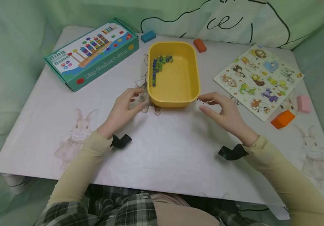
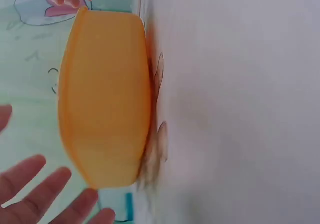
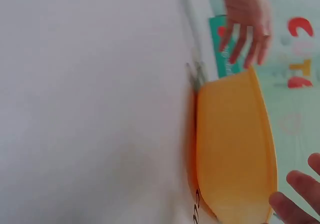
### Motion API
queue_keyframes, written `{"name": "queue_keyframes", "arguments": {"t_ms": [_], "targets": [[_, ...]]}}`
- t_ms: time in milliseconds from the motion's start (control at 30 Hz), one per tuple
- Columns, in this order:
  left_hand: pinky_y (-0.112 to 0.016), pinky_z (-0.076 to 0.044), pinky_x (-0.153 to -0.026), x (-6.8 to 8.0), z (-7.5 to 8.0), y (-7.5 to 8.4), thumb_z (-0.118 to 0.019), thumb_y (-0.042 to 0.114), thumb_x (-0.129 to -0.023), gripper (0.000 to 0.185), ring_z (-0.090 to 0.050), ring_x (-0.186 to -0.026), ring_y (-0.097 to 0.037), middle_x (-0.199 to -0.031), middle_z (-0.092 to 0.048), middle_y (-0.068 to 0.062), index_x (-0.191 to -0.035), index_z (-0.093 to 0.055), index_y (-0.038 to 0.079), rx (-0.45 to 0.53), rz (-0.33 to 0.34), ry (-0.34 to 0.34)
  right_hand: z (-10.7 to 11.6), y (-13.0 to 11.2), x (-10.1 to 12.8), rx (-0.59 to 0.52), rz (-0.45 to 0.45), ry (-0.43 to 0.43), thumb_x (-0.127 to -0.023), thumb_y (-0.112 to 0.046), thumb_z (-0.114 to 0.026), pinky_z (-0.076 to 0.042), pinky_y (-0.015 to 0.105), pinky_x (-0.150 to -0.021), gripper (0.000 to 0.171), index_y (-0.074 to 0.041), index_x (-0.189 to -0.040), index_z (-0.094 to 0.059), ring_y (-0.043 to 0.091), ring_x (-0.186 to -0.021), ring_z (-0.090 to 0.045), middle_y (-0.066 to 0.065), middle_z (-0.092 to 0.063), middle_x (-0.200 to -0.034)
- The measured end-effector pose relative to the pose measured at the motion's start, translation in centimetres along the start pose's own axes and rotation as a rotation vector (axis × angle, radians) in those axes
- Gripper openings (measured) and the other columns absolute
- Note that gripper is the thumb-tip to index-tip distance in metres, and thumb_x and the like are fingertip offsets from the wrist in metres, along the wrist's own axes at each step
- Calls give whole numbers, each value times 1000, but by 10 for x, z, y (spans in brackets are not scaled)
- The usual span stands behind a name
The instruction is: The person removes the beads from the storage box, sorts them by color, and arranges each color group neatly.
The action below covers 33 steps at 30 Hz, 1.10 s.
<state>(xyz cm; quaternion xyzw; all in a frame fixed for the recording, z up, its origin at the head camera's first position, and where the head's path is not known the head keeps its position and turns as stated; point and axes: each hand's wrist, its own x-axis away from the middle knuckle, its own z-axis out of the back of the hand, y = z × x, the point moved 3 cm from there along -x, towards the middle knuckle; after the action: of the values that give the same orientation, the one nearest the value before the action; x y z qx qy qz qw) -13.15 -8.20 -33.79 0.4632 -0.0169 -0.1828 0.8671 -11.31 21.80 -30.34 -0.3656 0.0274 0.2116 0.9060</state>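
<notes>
A yellow plastic tub [image 1: 178,91] stands on the table, and green and blue marbles [image 1: 159,66] lie along its left side and far left corner. My left hand [image 1: 125,105] is just off the tub's near left corner, fingers loosely bent, holding nothing. Near the opposite corner, my right hand [image 1: 222,110] hovers with thumb and fingers apart; its fingertips come close to the rim, and whether they touch is hard to tell. The left wrist view shows the tub's outer wall [image 2: 107,98] beside spread fingers [image 2: 42,191]. Marbles are hidden in both wrist views.
A green Ring Challenge Game box [image 1: 99,59] lies at the back left. Blue [image 1: 148,36] and red-orange [image 1: 199,45] blocks are behind the tub. To the right are an animal puzzle board [image 1: 259,80], an orange block [image 1: 282,119] and a pink block [image 1: 303,104].
</notes>
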Motion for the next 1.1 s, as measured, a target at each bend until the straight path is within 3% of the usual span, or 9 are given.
{"name": "queue_keyframes", "arguments": {"t_ms": [200, 367, 433, 633, 733, 900, 1100], "targets": [[-42, -28, -111, -15, -14, -11, -65, 32, -86, 75, -26, -137, -22, -150, -26, -5, -146, -24, 13, 122, 136, -81, 3, 13, -1, -239, -169, 13, -94, -19, -53, -44, 12, -81, 30, -3, -120, -58, -1, -97, -56, -1, -64, -110], [-40, -13, -117, -26, -25, -15, -67, 32, -83, 87, -9, -142, -15, -155, -13, -2, -149, -13, 14, 154, 80, -70, 3, 21, -5, -502, -219, 26, -95, -19, -50, -52, 15, -77, 30, -2, -119, -57, 7, -94, -60, -8, -63, -106], [-40, -12, -117, -29, -27, -16, -67, 33, -84, 86, -8, -142, -15, -156, -11, 0, -149, -13, 16, 152, 69, -56, 2, 24, -8, -601, -215, 39, -95, -18, -50, -53, 18, -76, 26, -5, -116, -59, 9, -92, -61, -5, -64, -104], [-39, -17, -115, -32, -31, -21, -64, 39, -85, 81, -18, -140, -16, -154, -18, 3, -149, -16, 24, 158, 123, -37, 1, 20, -18, -912, -226, 72, -95, -15, -51, -54, 22, -76, 20, -6, -109, -62, 13, -87, -63, 2, -66, -97], [-38, -16, -116, -31, -32, -25, -65, 40, -84, 80, -17, -140, -13, -153, -18, 9, -148, -20, 27, 189, 125, -18, 3, 14, -29, -1017, -220, 76, -95, -12, -50, -55, 23, -73, 18, -5, -106, -62, 15, -83, -63, 4, -67, -93], [-32, -12, -117, -33, -34, -30, -68, 34, -83, 80, -9, -141, -6, -153, -12, 16, -147, -21, 24, 237, 75, -6, 6, 5, -52, -1063, -226, 41, -94, -14, -53, -55, 22, -73, 18, -3, -106, -59, 16, -83, -61, 5, -65, -93], [-28, -13, -116, -37, -35, -34, -70, 28, -82, 80, -10, -141, -5, -154, -12, 12, -147, -23, 19, 258, 50, -4, 5, -7, -87, -907, -256, -68, -92, -19, -57, -54, 20, -74, 24, -4, -111, -56, 16, -86, -59, 4, -61, -98]]}}
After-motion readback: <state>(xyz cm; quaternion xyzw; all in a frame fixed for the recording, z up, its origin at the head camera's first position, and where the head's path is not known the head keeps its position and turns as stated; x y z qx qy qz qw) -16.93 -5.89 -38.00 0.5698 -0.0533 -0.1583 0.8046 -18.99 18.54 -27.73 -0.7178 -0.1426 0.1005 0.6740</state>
